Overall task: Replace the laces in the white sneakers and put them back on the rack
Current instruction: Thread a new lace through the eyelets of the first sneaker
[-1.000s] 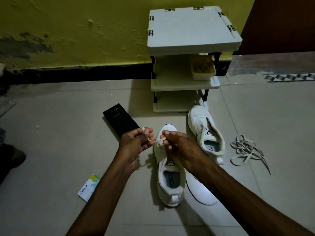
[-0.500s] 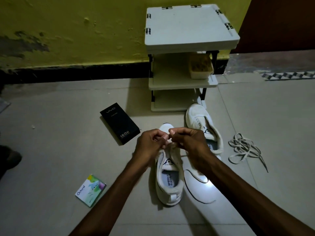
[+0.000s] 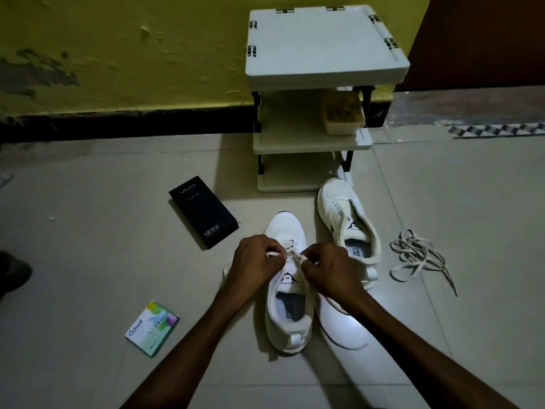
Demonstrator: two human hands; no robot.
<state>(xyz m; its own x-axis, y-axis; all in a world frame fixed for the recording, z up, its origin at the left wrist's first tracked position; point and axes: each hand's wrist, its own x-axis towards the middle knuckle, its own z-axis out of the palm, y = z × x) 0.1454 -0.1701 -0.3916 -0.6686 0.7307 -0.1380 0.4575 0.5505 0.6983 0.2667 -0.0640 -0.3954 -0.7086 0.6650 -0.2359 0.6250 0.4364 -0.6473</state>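
Observation:
Two white sneakers stand on the floor. The near sneaker (image 3: 290, 314) points away from me, with a white lace (image 3: 292, 250) across its front eyelets. My left hand (image 3: 255, 262) pinches one lace end and my right hand (image 3: 330, 273) pinches the other, both close together over the tongue. The second sneaker (image 3: 346, 219) stands to the right, unlaced, its toe by the rack. A loose pile of laces (image 3: 415, 256) lies on the floor further right. The white three-shelf rack (image 3: 321, 45) stands against the wall.
A black box (image 3: 203, 212) lies left of the sneakers, and a small green-and-white packet (image 3: 153, 327) nearer me on the left. A lidded container (image 3: 342, 115) sits on the rack's middle shelf. A dark shape (image 3: 13, 274) shows at the left edge.
My hands have come closer together over the near sneaker's tongue, drawing the lace ends inward. The view has shifted slightly; the sneakers and rack have stayed in place.

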